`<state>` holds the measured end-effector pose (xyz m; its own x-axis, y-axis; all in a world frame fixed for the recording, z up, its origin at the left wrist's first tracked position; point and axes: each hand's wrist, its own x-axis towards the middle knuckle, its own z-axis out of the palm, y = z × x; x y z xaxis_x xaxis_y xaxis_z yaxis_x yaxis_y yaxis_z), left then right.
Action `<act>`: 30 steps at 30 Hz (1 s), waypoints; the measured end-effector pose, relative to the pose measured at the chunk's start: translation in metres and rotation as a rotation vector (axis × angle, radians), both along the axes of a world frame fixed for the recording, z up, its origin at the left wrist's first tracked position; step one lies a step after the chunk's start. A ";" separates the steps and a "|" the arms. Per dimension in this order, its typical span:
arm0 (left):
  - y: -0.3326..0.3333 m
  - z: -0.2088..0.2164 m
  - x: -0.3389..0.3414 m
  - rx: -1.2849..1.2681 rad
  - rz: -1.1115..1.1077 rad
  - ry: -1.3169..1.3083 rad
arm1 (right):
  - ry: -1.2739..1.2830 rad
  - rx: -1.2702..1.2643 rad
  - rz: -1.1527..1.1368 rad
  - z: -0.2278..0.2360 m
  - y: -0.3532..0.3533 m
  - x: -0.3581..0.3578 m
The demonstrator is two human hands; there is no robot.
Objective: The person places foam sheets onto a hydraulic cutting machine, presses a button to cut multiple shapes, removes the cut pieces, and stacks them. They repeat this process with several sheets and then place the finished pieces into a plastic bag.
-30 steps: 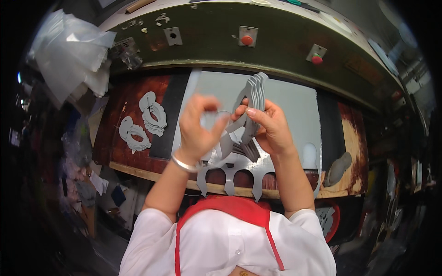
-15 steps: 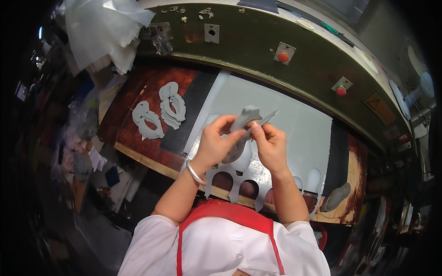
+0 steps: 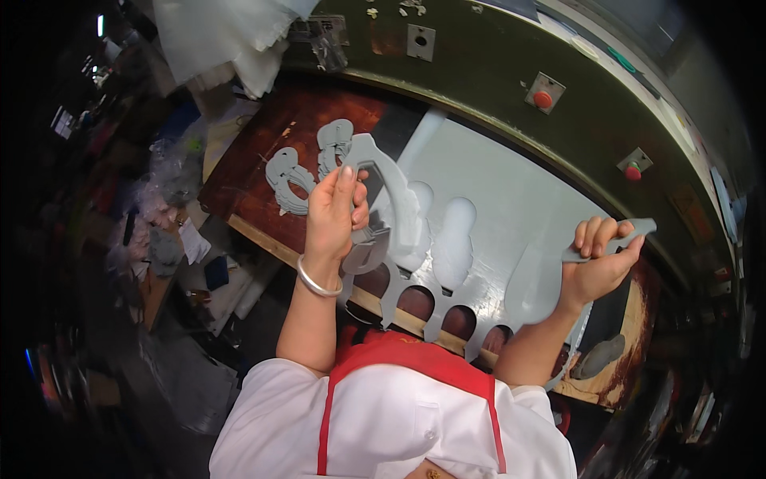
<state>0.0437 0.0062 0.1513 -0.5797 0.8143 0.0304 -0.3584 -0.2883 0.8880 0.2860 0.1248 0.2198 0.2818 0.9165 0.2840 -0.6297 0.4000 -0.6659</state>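
My left hand (image 3: 329,222) is closed on a curved grey cut piece (image 3: 408,209), which hangs over the left part of a large grey sheet (image 3: 511,184). Out to the right, my right hand (image 3: 597,270) grips a flat grey piece (image 3: 641,228) whose tip points to the right. The sheet has rounded cut-outs along its near edge, and sole-shaped outlines (image 3: 455,235) show in its left part. Beyond my left hand, two stacks of ring-like grey pieces (image 3: 281,169) (image 3: 339,132) lie on a reddish-brown board (image 3: 243,191).
A dark green machine beam (image 3: 479,76) with red buttons (image 3: 543,99) (image 3: 633,171) runs along the far side. Clear plastic sheeting (image 3: 231,40) hangs at the far left. Small grey sole-shaped pieces (image 3: 600,357) lie near the board's right end. Clutter fills the left side.
My hands were close together over the sheet with grey pieces between them. They have parted: the left moved left with the curved piece, the right moved far right with another. The view has shifted.
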 end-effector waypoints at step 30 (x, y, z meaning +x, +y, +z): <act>-0.048 0.024 -0.054 0.100 -0.519 0.815 | -0.232 -0.163 1.634 -0.070 -0.053 -0.131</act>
